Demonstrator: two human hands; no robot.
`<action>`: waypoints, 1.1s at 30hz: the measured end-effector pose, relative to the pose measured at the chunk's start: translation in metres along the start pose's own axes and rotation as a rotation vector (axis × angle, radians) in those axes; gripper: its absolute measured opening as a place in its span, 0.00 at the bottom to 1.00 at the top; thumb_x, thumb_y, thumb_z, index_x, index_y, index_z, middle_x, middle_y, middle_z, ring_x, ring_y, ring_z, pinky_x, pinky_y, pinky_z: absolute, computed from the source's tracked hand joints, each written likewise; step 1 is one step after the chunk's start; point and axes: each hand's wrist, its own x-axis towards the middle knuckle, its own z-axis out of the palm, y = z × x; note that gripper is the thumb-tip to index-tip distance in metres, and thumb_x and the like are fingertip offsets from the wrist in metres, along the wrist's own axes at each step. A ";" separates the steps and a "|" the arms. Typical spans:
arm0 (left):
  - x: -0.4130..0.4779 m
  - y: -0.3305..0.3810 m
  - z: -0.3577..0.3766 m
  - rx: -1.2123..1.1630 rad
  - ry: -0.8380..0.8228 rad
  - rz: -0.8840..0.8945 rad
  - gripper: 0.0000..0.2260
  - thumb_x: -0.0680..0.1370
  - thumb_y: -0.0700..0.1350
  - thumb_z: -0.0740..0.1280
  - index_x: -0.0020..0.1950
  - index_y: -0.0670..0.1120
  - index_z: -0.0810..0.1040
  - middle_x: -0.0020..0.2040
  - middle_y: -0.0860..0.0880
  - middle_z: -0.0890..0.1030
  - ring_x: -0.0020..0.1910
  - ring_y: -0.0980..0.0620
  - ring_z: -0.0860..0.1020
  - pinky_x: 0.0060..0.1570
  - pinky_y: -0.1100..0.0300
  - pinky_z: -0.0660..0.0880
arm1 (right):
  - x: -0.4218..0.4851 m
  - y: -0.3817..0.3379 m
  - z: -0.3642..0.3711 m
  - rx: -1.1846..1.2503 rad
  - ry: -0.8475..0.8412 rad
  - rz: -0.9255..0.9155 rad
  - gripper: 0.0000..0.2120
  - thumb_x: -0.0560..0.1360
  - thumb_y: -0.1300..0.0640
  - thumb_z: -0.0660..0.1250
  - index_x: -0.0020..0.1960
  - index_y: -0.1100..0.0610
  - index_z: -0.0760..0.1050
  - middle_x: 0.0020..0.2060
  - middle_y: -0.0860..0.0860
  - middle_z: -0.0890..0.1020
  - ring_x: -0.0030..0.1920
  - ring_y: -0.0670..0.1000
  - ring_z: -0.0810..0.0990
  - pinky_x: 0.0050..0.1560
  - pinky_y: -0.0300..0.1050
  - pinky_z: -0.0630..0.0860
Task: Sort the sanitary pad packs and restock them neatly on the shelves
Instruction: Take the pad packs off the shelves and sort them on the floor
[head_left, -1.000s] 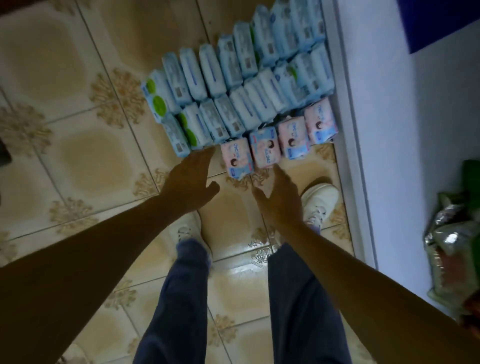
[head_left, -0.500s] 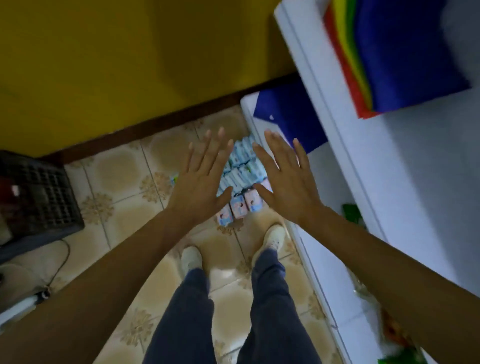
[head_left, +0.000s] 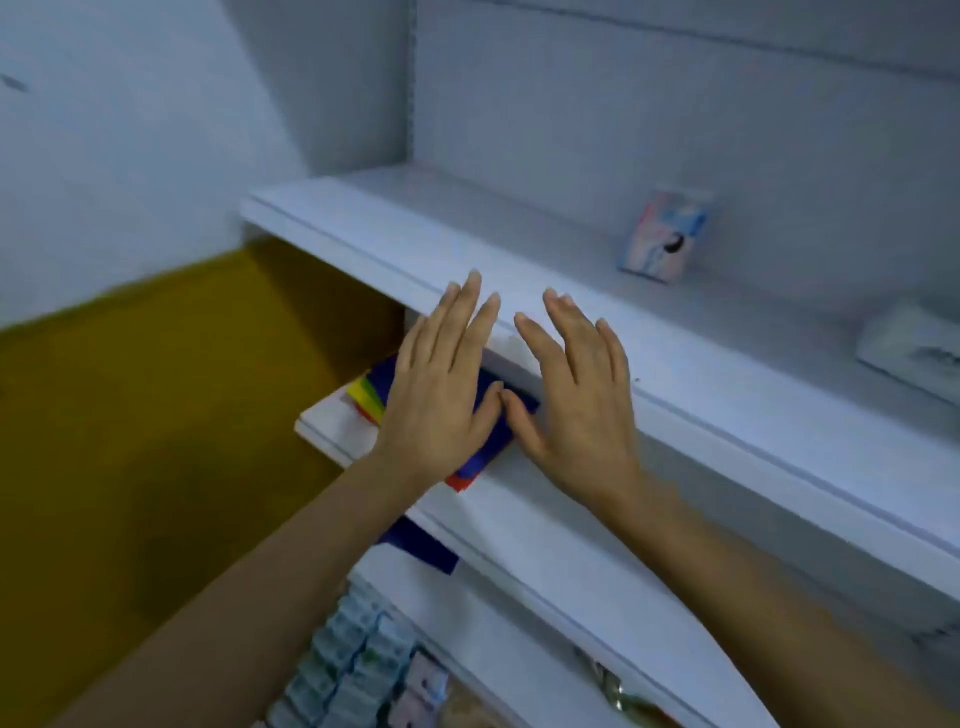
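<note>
My left hand (head_left: 441, 384) and my right hand (head_left: 574, 389) are raised side by side in front of the white shelves, fingers straight and spread, holding nothing. Their fingertips reach the front edge of the upper white shelf (head_left: 727, 364). One pink-and-blue sanitary pad pack (head_left: 662, 236) stands upright on that shelf, to the right of my hands and apart from them. Rows of blue and pink pad packs (head_left: 358, 670) lie on the floor far below, at the bottom of the view.
A stack of coloured sheets (head_left: 374, 389), blue on top, lies on the middle shelf (head_left: 519, 525) behind my hands. A white box (head_left: 914, 343) sits at the right end of the upper shelf. A yellow wall (head_left: 156, 415) is to the left.
My hands rose from the packs on the floor to the upper shelf edge, staying empty and spread. The view swung up from the floor to the shelves.
</note>
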 end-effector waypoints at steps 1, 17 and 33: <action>0.017 0.011 0.008 -0.023 -0.013 0.005 0.33 0.78 0.48 0.64 0.78 0.46 0.52 0.79 0.46 0.51 0.78 0.50 0.48 0.75 0.50 0.51 | 0.005 0.017 -0.008 -0.022 0.018 0.025 0.28 0.75 0.51 0.67 0.71 0.56 0.63 0.72 0.59 0.67 0.72 0.57 0.63 0.71 0.59 0.61; 0.108 0.051 0.101 -0.029 -0.201 -0.209 0.39 0.73 0.70 0.48 0.79 0.53 0.45 0.79 0.55 0.43 0.77 0.55 0.42 0.74 0.53 0.45 | 0.103 0.226 -0.028 -0.029 -0.161 0.316 0.30 0.74 0.52 0.70 0.73 0.56 0.64 0.72 0.56 0.66 0.69 0.58 0.67 0.68 0.53 0.65; 0.108 0.061 0.091 -0.201 -0.154 -0.334 0.44 0.72 0.68 0.64 0.79 0.52 0.44 0.79 0.54 0.50 0.77 0.54 0.50 0.73 0.54 0.54 | 0.146 0.208 -0.021 -0.168 -0.497 0.310 0.27 0.67 0.44 0.74 0.62 0.52 0.74 0.53 0.52 0.78 0.53 0.54 0.77 0.49 0.45 0.73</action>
